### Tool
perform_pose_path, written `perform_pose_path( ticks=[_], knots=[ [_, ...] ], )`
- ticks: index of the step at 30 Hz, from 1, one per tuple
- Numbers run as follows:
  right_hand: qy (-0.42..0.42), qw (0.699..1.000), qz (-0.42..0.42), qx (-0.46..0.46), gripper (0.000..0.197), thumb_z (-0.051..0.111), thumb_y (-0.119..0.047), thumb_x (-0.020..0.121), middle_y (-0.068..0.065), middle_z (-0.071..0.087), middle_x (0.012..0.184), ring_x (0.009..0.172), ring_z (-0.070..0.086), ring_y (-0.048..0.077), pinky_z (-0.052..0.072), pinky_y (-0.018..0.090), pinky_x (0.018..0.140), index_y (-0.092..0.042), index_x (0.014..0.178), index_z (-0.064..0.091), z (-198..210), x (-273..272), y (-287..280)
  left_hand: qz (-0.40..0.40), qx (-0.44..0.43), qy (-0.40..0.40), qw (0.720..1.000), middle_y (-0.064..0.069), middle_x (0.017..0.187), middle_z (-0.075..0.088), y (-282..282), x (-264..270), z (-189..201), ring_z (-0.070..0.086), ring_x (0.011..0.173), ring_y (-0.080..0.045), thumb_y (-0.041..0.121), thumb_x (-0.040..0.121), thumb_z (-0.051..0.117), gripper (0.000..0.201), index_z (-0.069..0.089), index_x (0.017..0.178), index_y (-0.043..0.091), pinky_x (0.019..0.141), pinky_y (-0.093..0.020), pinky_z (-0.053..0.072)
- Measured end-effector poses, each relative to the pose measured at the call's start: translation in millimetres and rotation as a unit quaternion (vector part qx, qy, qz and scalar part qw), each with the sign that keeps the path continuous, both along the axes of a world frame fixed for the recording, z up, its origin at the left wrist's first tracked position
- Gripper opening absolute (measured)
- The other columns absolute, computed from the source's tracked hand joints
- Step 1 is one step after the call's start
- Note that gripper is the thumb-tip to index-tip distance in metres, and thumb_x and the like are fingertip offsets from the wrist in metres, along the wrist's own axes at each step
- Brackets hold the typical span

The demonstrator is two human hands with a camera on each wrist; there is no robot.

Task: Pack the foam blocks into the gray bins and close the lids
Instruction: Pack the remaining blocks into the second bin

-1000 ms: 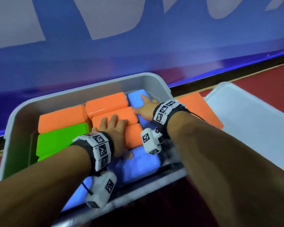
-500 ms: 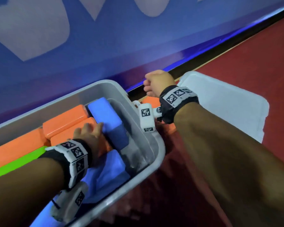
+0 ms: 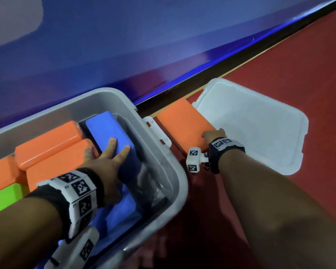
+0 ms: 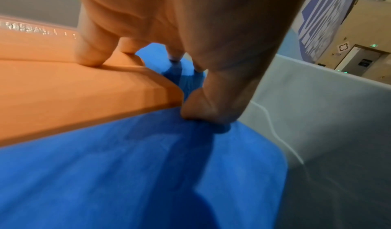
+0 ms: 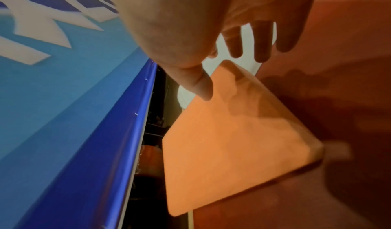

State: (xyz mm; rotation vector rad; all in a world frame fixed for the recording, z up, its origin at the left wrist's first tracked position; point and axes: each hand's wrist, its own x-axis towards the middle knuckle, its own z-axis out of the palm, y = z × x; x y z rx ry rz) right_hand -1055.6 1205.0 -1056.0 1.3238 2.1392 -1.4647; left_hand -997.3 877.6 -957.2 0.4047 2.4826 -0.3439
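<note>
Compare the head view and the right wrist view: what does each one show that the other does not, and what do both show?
Only the head view shows the gray bin with its packed blocks and the left hand with spread fingers on the blue block.

Only the right wrist view shows the right hand's fingers straight and spread over the block's far end, gripping nothing.

Both show the right hand at the loose orange block on the red floor, with the white lid beyond.
</note>
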Motion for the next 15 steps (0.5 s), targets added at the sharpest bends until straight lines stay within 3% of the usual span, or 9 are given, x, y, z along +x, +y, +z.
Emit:
perform_pose_path(
  ticks=[3,6,8,10,13,15],
  knots=[
    [-0.042,0.998,-0.003,0.037,0.094,0.065,-0.034,0.072,0.013,0.057,0.126,0.102,0.061,0.037,0.049,0.047,0.093,-0.020,0.152,0.017,-9,3,-7,0.010,0.005,-0.011,1.000,-0.002,0.155,-0.032,1,-4,1,-0.002,0.145,-0.050,0.051,0.055,0.058,0.125,-0.029,0.144,0.042,0.119,-0.054,0.009],
    [-0.073,0.996,-0.014,0.046,0.122,0.070,-0.040,0.064,0.015,0.060,0.099,0.086,0.066,0.036,0.052,0.050,0.088,-0.027,0.151,-0.015,-22,-2,-4,0.014,0.028,-0.018,0.999,0.000,0.154,-0.034,-3,-3,2,-0.006,0.145,-0.049,0.050,0.055,0.056,0.122,-0.026,0.145,0.043,0.120,-0.052,0.009],
    [-0.096,0.993,-0.007,0.070,0.131,0.072,-0.041,0.058,0.014,0.060,0.109,0.090,0.066,0.035,0.052,0.052,0.089,-0.030,0.144,-0.027,-29,-5,-3,0.015,0.036,-0.020,0.999,0.001,0.154,-0.033,-8,-1,1,-0.010,0.146,-0.045,0.052,0.056,0.056,0.121,-0.022,0.147,0.043,0.121,-0.050,0.009],
    [-0.086,0.995,-0.002,0.055,0.123,0.077,-0.033,0.068,0.016,0.057,0.116,0.102,0.062,0.038,0.050,0.051,0.092,-0.025,0.149,-0.015,-23,-2,-6,0.023,0.040,-0.026,0.999,0.004,0.155,-0.029,-12,1,4,-0.010,0.146,-0.045,0.052,0.060,0.058,0.117,-0.019,0.148,0.043,0.121,-0.048,0.008],
    [-0.034,0.998,0.006,0.052,0.085,0.076,-0.018,0.081,0.020,0.043,0.138,0.126,0.045,0.038,0.042,0.043,0.100,-0.010,0.147,0.023,-17,5,-6,0.028,0.062,-0.025,0.997,0.003,0.158,-0.025,-15,3,10,-0.010,0.146,-0.045,0.053,0.059,0.055,0.115,-0.017,0.149,0.043,0.122,-0.044,0.006],
    [-0.035,0.995,0.022,0.090,0.085,0.078,-0.022,0.078,0.020,0.035,0.143,0.128,0.041,0.038,0.039,0.045,0.100,-0.011,0.144,0.027,-13,9,-8,0.035,0.073,-0.022,0.996,0.003,0.159,-0.023,-16,2,10,-0.009,0.145,-0.045,0.053,0.056,0.052,0.115,-0.017,0.148,0.044,0.122,-0.045,0.006]
  ],
)
